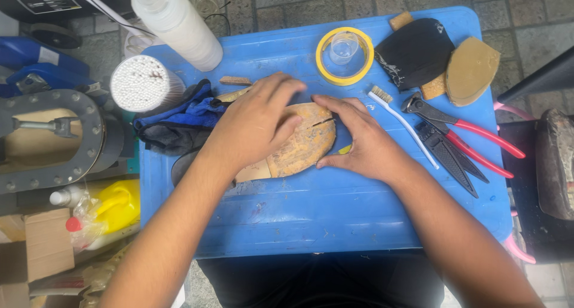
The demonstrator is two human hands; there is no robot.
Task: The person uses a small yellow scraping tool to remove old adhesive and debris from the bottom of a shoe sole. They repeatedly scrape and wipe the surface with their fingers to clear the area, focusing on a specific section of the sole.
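Two hands press flat on a worn tan shoe sole on the blue surface: left hand and right hand, fingers spread, gripping nothing.

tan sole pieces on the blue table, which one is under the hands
The worn tan sole piece at the table's middle, with the left hand and right hand pressed on it. The other tan sole piece lies untouched at the far right corner.

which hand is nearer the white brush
Right. The right hand lies just left of the white brush, nearly touching it; the left hand is farther left, across the sole.
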